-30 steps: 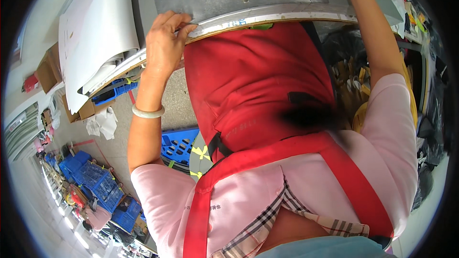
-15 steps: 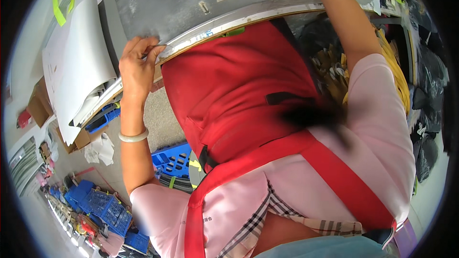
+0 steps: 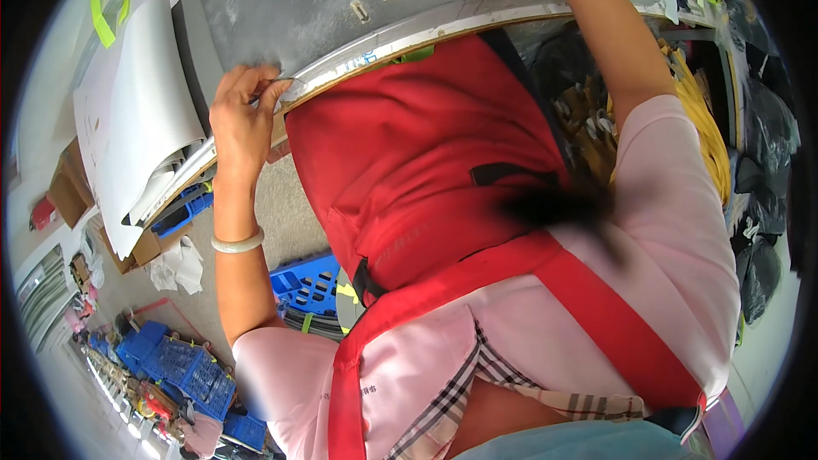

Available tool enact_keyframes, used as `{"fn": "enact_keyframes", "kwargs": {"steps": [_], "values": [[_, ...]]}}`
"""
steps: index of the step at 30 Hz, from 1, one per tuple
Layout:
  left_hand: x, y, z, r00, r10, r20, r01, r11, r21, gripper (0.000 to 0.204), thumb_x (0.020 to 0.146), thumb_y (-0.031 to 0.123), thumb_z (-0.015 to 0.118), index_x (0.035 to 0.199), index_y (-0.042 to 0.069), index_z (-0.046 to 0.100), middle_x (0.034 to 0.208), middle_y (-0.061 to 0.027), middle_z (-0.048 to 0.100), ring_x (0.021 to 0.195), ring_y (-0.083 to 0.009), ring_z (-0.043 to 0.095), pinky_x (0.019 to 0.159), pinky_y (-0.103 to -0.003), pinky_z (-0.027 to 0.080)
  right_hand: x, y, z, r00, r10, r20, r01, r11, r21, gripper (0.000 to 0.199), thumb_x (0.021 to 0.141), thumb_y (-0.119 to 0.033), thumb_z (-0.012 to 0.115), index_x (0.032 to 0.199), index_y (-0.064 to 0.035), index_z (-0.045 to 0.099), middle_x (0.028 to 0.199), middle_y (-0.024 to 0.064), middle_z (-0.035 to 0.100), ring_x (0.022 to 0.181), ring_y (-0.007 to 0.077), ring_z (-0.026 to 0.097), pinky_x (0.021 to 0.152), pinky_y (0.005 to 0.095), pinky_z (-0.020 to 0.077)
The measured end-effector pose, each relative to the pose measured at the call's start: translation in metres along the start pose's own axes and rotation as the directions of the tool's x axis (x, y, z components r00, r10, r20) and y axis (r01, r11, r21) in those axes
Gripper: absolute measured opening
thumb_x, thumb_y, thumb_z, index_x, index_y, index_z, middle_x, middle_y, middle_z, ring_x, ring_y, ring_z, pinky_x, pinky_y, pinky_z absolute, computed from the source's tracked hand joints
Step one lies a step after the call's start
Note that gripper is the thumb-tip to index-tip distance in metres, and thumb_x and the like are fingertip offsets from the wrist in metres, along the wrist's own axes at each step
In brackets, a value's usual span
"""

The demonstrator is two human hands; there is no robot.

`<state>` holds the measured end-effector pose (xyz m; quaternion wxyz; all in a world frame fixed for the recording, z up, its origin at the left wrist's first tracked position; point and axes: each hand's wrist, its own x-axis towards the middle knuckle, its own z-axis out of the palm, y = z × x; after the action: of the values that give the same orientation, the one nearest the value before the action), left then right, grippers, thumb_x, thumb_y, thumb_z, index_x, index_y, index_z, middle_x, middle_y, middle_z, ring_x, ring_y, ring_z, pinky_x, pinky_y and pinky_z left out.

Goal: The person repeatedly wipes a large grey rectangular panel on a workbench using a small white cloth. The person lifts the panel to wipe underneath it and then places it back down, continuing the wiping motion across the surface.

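Observation:
At the near edge of the worktable, my left hand [image 3: 243, 115] is closed in a pinch, thumb against curled fingers. A thin dark sliver shows by the fingertips, too small to name. Just beyond the hand lies a dark grey board [image 3: 332, 8] with whitish smears, small slots and a strip of tape. It rests on the table, whose pale front edge [image 3: 341, 72] runs past my fingers. My right forearm [image 3: 605, 25] reaches over the right part of the table and leaves the picture at the top, so the right hand is out of sight.
Large white sheets [image 3: 141, 111] curl over the table's left end. Below stand blue plastic crates [image 3: 311, 285] and a cardboard box [image 3: 145, 247]. Under the table at right are yellow material [image 3: 703, 111] and black plastic bags [image 3: 758, 264]. My red apron [image 3: 417, 153] hangs close to the edge.
The view has shifted very slightly. My left hand keeps its pinch at the table edge, and the right forearm stays stretched out.

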<state>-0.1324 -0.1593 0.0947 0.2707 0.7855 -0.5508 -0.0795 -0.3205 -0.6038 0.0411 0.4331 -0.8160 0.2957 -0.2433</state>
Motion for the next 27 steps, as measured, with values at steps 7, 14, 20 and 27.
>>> {"fn": "enact_keyframes", "kwargs": {"steps": [7, 14, 20, 27], "values": [[-0.002, -0.006, 0.005, 0.998, 0.023, -0.052, -0.025, 0.999, -0.044, 0.019, 0.081, 0.008, 0.082, 0.097, 0.001, 0.073, 0.087, -0.0107, 0.067, 0.079, -0.0254, 0.067, 0.074, -0.036, 0.053, -0.008, -0.011, 0.001, 0.998, -0.042, -0.036, 0.037, 0.991, -0.129, 0.021, 0.089, -0.023, 0.077, 0.09, -0.0026, 0.076, 0.082, 0.0055, 0.072, 0.077, 0.0145, 0.062, 0.073, 0.0321, 0.0498], [-0.003, -0.006, 0.004, 0.997, 0.074, -0.034, -0.073, 0.997, 0.033, 0.021, 0.085, 0.009, 0.081, 0.101, -0.002, 0.072, 0.091, -0.0118, 0.069, 0.08, -0.0225, 0.07, 0.075, -0.033, 0.055, -0.009, -0.014, 0.002, 0.999, -0.025, -0.045, 0.019, 0.99, -0.139, 0.024, 0.09, -0.025, 0.076, 0.092, -0.0013, 0.075, 0.081, 0.0065, 0.072, 0.078, 0.0149, 0.062, 0.073, 0.0324, 0.0499], [0.016, 0.015, 0.007, 0.994, 0.109, 0.001, -0.109, 0.994, 0.012, 0.024, 0.092, 0.022, 0.074, 0.104, 0.001, 0.073, 0.092, -0.0142, 0.068, 0.083, -0.0294, 0.069, 0.076, -0.037, 0.055, -0.014, -0.017, 0.004, 0.995, -0.08, -0.064, 0.061, 0.966, -0.251, 0.025, 0.091, -0.026, 0.074, 0.093, -0.0014, 0.074, 0.081, 0.0067, 0.071, 0.077, 0.0147, 0.062, 0.073, 0.0328, 0.0497], [0.114, 0.053, 0.094, 0.92, 0.334, -0.203, -0.314, 0.941, 0.127, 0.019, 0.094, 0.022, 0.063, 0.088, 0.006, 0.071, 0.088, -0.0169, 0.068, 0.088, -0.0347, 0.068, 0.078, -0.044, 0.055, -0.017, -0.016, -0.004, 0.997, -0.045, -0.07, 0.024, 0.96, -0.28, 0.019, 0.091, -0.022, 0.071, 0.091, -0.0024, 0.072, 0.082, 0.0031, 0.069, 0.078, 0.0134, 0.059, 0.074, 0.0314, 0.0483]]}}
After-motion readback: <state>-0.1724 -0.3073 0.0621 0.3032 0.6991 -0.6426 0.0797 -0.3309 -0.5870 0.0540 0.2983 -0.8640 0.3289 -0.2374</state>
